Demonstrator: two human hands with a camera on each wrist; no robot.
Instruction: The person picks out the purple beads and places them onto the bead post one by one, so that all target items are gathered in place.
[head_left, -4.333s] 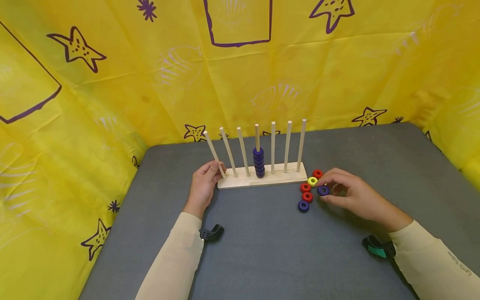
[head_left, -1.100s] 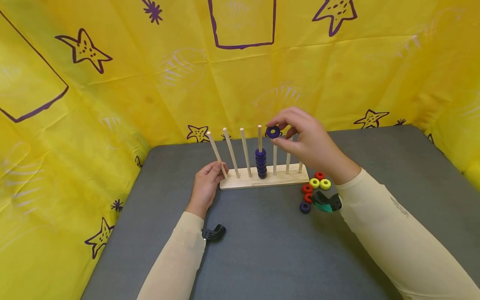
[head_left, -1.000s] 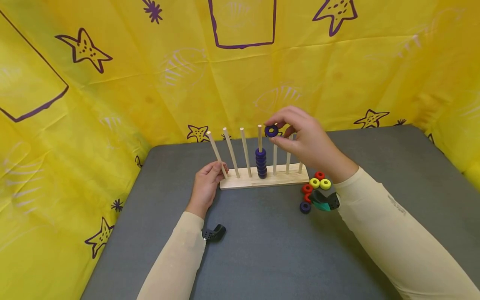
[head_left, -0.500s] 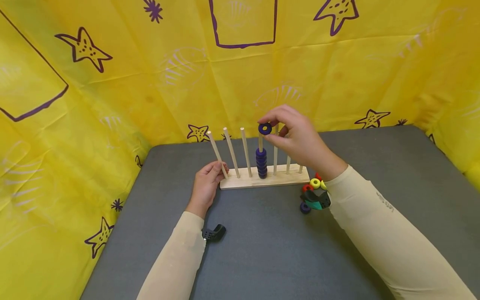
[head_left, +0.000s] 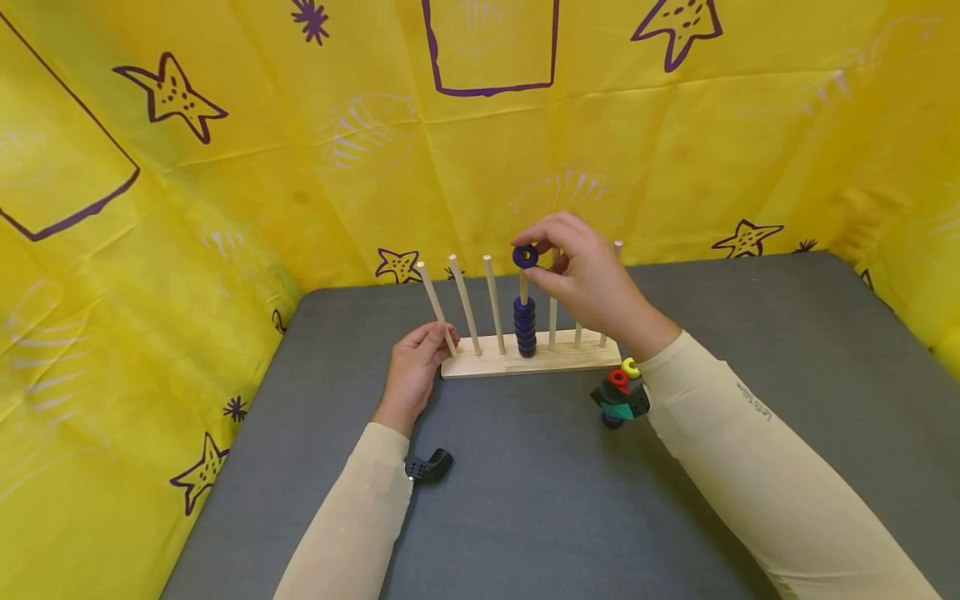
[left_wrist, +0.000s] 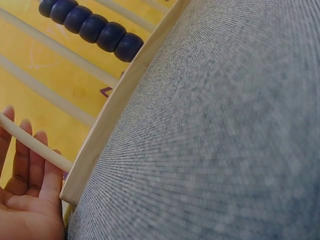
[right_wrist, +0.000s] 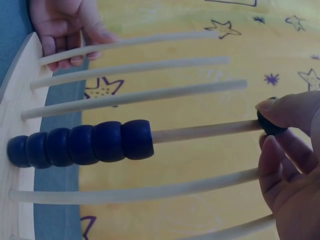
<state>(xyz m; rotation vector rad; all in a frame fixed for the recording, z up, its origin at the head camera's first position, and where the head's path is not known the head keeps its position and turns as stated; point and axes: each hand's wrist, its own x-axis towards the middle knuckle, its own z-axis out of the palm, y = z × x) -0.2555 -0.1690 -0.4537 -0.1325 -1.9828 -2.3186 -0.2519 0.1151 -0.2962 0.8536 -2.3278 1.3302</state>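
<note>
A wooden stand (head_left: 491, 365) with a row of upright pegs sits on the grey table. My left hand (head_left: 408, 371) holds the leftmost peg (head_left: 432, 293) near its foot, thumb on the near side. My right hand (head_left: 592, 271) pinches a dark blue ring (head_left: 517, 261) between thumb and fingers at the top of the middle peg (right_wrist: 200, 131). In the right wrist view this ring (right_wrist: 272, 124) meets the peg's tip; how far it is on is hidden by the fingers. Several blue rings (right_wrist: 82, 145) are stacked at the foot of that peg.
Loose rings lie right of the stand, partly hidden by the right wrist strap (head_left: 618, 403): a red ring (head_left: 617, 377), a yellow ring (head_left: 630, 368) and a blue ring (head_left: 612, 422). A yellow cloth (head_left: 465, 167) hangs behind the grey table (head_left: 510, 500).
My right hand picked up a blue ring beside the stand and carried it left and up to the middle peg's top. My left hand stays at the leftmost peg.
</note>
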